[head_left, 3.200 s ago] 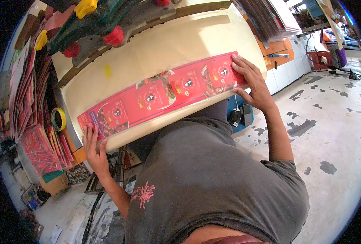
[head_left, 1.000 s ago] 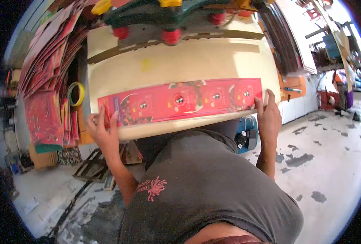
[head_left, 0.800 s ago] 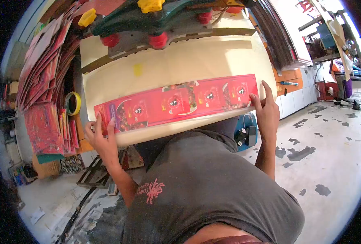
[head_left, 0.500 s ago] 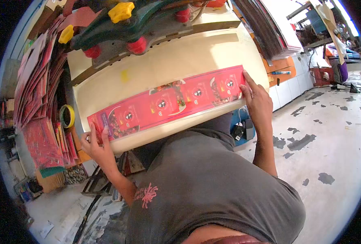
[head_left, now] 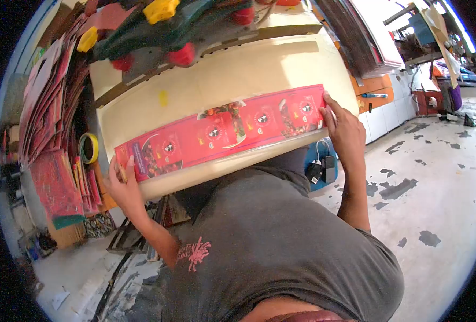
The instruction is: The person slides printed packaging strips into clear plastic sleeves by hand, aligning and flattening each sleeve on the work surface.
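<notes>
- Head view: a long red printed strip (head_left: 224,134) lies flat, printed side up, on a cream-coloured surface (head_left: 264,67), its near edge close to and roughly following the rounded front edge.
- Head view: the left hand (head_left: 124,189) is at the strip's left end, fingers bent, with a digit over the corner beside the purple panel; whether it pinches the strip or only presses it cannot be told.
- Head view: the right hand (head_left: 347,129) is at the other end, fingertips at the short edge, partly curled; a firm grip cannot be made out there either.
- Head view: beyond the strip stands a green frame (head_left: 141,33) with yellow knobs and red parts; red printed sheets (head_left: 50,110) are heaped to the left, near a yellow tape roll (head_left: 89,148).
- Head view, as a judgement: the strip could skew against the front edge if one hand pushed harder than the other.
- Pressing both ends inward might make the middle bow up, since no hand holds it down there.
- Pulling towards the body could carry the near edge over the rounded front and bend it.
- A fingertip catching a corner might crease it, if the strip is thin.
</notes>
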`<act>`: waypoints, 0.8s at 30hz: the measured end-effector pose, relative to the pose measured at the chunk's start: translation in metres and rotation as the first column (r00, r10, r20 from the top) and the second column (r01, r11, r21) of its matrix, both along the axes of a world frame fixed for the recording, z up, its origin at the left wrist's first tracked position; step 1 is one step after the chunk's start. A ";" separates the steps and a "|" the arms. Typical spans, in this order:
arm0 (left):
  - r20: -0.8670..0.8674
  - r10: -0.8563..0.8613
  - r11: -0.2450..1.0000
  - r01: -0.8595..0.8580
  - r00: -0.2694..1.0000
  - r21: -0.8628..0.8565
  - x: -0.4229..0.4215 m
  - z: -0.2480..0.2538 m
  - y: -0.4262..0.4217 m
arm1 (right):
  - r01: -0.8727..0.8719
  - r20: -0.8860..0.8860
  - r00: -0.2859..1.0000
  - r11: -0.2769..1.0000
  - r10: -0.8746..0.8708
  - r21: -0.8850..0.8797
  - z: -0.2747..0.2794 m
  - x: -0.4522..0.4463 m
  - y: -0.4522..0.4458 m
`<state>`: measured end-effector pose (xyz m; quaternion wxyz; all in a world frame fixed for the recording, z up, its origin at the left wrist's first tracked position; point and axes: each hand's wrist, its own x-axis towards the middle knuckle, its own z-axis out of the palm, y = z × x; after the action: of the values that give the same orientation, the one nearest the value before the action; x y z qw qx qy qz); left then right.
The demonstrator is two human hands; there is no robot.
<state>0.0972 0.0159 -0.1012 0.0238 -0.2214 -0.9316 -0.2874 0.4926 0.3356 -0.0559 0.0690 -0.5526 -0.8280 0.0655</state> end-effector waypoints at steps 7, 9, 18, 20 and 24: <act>0.274 -0.018 0.954 -0.065 0.962 0.293 -0.015 0.023 -0.002 | 0.027 0.040 0.999 0.995 -0.023 -0.097 -0.001 0.000 0.011; 0.277 0.022 0.978 -0.079 0.961 0.194 -0.015 0.035 -0.001 | 0.034 0.038 0.999 0.991 -0.030 -0.127 0.004 -0.005 0.009; 0.260 0.049 0.978 -0.099 0.964 0.185 -0.021 0.021 0.001 | -0.019 0.023 1.000 0.999 0.020 -0.045 -0.009 0.004 0.013; 0.293 0.006 0.977 -0.068 0.956 0.203 -0.017 0.037 0.002 | -0.015 -0.071 0.997 0.997 0.010 -0.070 -0.008 0.002 0.011; 0.281 -0.042 0.995 0.014 0.959 0.104 -0.020 0.036 0.001 | -0.045 0.014 0.999 0.999 0.045 0.010 -0.019 0.008 0.017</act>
<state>0.0776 0.0169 -0.0650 -0.1022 -0.1898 -0.9065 -0.3629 0.5006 0.3526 -0.0744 0.0646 -0.5338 -0.8411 0.0588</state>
